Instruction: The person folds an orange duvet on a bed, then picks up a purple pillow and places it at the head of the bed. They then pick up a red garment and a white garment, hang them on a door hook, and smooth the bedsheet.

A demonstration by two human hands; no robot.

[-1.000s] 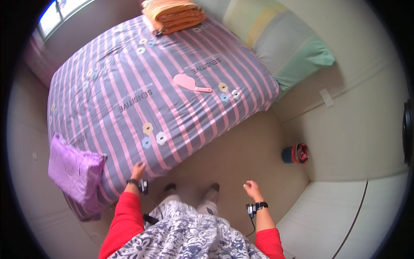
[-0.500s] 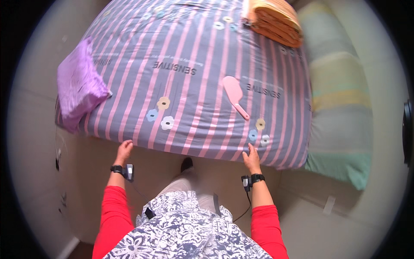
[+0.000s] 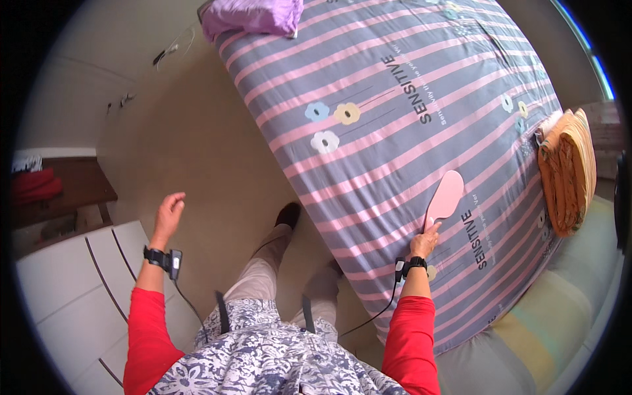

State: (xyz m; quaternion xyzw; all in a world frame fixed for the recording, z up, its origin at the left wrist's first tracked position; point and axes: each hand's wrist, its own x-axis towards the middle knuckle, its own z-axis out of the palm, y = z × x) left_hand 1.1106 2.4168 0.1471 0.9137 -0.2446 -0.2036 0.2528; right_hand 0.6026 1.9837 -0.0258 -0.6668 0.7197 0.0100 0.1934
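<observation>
My right hand (image 3: 425, 242) is closed round the handle of a pink bed brush (image 3: 447, 195) lying on the striped bed sheet (image 3: 368, 197). The brush's broad, smooth, rounded back faces up and points away from me; its underside is hidden. Over the floor, left of the bed, my left hand (image 3: 171, 212) hangs in the air with its fingers loosely bent and apart, nothing in it. The sheet is grey with pink stripes and printed flowers, stretched over the mattress with small wrinkles.
A purple pillow (image 3: 253, 16) rests at the bed's far left corner. Folded orange bedding (image 3: 567, 172) sits at the right edge, beside a long pale green and yellow cushion (image 3: 526, 329). White drawers (image 3: 72, 283) and a brown wooden bench (image 3: 72, 184) stand left. A cable (image 3: 174, 47) lies on the floor.
My view has turned to the right, so the bed now slants across the right side. My right hand has reached onto the bed and taken hold of the brush's handle. My left hand has left the bed's edge.
</observation>
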